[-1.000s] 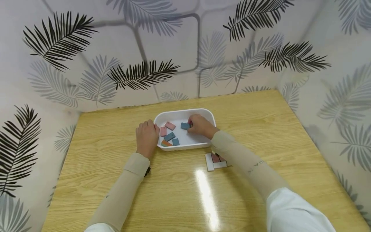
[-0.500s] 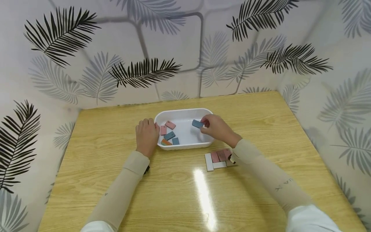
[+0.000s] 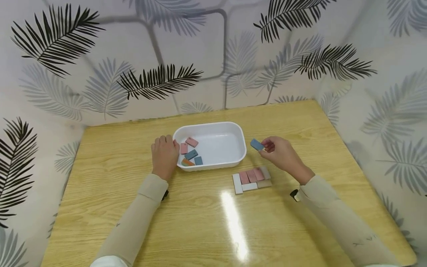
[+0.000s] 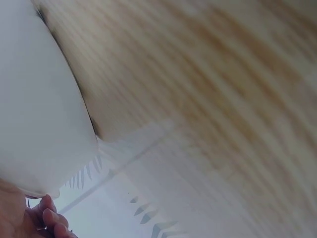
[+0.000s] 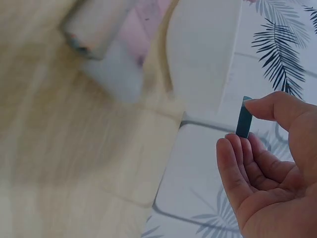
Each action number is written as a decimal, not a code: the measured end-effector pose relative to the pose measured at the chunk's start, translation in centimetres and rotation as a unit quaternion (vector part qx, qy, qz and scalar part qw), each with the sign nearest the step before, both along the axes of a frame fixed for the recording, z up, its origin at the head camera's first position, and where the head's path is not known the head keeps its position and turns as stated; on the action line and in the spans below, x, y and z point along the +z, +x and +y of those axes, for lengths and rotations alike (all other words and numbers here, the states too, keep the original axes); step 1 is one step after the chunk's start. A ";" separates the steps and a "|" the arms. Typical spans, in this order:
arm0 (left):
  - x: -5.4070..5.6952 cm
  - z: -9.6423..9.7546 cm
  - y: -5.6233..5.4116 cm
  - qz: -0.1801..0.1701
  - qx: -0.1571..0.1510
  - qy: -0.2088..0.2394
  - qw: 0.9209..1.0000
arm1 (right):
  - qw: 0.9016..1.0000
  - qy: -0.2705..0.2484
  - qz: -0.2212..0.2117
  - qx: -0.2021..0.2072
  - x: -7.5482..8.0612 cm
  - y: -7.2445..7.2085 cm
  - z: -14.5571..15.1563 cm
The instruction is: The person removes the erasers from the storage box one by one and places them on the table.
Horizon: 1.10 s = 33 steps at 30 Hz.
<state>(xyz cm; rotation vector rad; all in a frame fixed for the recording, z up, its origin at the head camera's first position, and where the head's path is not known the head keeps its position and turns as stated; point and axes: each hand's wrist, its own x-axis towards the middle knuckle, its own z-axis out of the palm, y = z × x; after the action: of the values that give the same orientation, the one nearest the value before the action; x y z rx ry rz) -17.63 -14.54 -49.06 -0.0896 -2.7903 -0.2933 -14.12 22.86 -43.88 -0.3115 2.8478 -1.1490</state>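
My right hand (image 3: 278, 152) pinches a blue rectangular tile (image 3: 256, 144) between thumb and fingertips, in the air right of the white plastic tray (image 3: 220, 163). Edge-on, the same tile (image 5: 244, 118) shows in the right wrist view. At the tray's left end, my left hand (image 3: 164, 155) holds the rim; in the left wrist view its curled fingers (image 4: 52, 218) meet the tray wall (image 4: 39, 109). Inside the tray lie pink tiles (image 3: 191, 141), blue tiles (image 3: 191, 154) and an orange-and-green piece (image 3: 187, 162), all toward the left.
In front of the tray, a joined group of flat tiles lies on the wooden table (image 3: 193, 215): white tiles (image 3: 237, 183), pink tiles (image 3: 251, 175) and greyish-beige tiles (image 3: 265, 183). A leaf-patterned covering (image 3: 186, 44) rises behind the table.
My right hand has lifted the blue tile out of the tray and carried it right, past the rim. The grouped tiles have come into full view. My left hand stays at the tray.
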 end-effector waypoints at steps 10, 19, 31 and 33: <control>0.0 -0.1 -0.1 -0.003 0.003 0.014 1.000 | 1.000 0.013 -0.016 -0.023 -2.2 2.5 3.1; 0.5 -0.2 0.5 -0.005 0.005 0.032 0.999 | 0.998 0.027 -0.036 -0.039 -3.4 4.4 4.2; 0.4 0.1 0.4 -0.006 0.001 0.051 0.999 | 0.997 0.032 -0.048 -0.050 -4.5 6.3 4.6; 0.4 0.1 0.4 -0.007 0.000 0.053 0.999 | 0.997 0.034 -0.048 -0.053 -4.6 6.5 4.6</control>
<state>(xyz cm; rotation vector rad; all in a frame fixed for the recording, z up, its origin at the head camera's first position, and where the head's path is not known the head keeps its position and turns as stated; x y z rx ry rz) -17.27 -14.40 -48.67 -0.0630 -2.7817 -0.4420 -7.64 27.43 -48.51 -0.0986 2.8423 -1.0487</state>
